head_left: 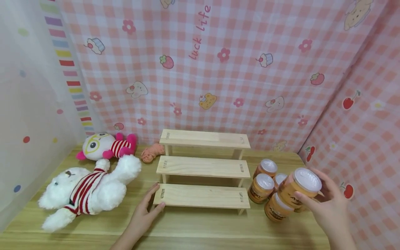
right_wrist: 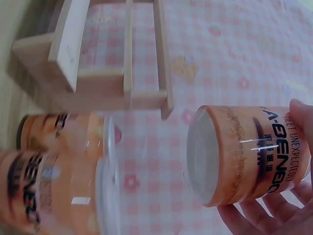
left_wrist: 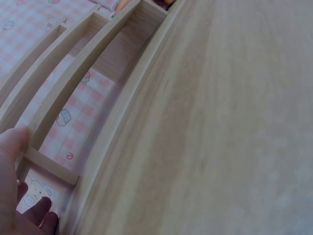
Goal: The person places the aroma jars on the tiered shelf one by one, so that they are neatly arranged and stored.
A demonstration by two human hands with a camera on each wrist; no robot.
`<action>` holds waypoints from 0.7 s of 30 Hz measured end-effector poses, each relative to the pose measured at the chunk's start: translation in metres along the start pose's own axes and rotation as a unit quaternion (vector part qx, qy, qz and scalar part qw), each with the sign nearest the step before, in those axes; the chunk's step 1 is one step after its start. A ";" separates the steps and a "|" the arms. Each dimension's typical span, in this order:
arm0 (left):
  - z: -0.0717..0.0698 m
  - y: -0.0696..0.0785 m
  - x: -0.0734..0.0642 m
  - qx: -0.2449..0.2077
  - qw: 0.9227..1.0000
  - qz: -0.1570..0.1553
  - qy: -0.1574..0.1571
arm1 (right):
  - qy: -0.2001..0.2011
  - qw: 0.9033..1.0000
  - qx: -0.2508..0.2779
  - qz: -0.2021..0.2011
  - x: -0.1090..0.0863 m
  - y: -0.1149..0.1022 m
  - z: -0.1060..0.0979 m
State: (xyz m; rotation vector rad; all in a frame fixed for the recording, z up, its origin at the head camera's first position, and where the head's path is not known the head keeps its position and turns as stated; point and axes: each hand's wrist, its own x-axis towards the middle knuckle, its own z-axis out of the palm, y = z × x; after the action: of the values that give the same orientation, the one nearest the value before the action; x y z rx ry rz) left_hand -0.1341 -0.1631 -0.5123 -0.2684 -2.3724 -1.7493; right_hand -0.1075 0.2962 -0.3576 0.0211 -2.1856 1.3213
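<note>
In the head view, my right hand [head_left: 332, 205] grips an orange can [head_left: 297, 191] with a pale round lid, its thumb on the near side and fingers round the far side. In the right wrist view this can [right_wrist: 254, 154] is held apart from the other orange cans [right_wrist: 58, 196], dark lettering on its label. My left hand [head_left: 143, 211] holds the left end of a three-step wooden shelf [head_left: 200, 196] at its lowest board. The thumb [left_wrist: 14, 139] lies on the board's front edge, while the other fingers reach round the shelf's end.
More orange cans [head_left: 261, 187] stand together right of the shelf, partly hidden by the raised one. On the left lie a white plush bear [head_left: 90, 194] in a striped top and a pink-and-white plush toy [head_left: 100, 146]. A peach yarn bundle [head_left: 152, 152] sits behind the shelf's left side.
</note>
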 end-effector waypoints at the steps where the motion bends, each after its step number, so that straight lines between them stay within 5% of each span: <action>1: 0.000 0.000 0.000 0.001 1.000 0.000 0.000 | -0.007 1.000 0.012 -0.005 0.002 -0.002 0.003; 13: 0.000 0.001 0.000 -0.002 1.000 0.004 0.000 | -0.104 0.992 0.051 -0.057 0.022 -0.033 0.049; 21: 0.000 0.001 0.000 -0.004 1.000 0.002 -0.001 | -0.151 0.981 0.112 -0.053 0.037 -0.059 0.090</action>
State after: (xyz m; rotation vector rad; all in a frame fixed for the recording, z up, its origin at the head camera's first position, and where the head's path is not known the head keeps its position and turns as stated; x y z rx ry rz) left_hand -0.1341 -0.1631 -0.5110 -0.2759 -2.3652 -1.7584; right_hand -0.1625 0.2028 -0.3234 0.4463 -2.2292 1.5801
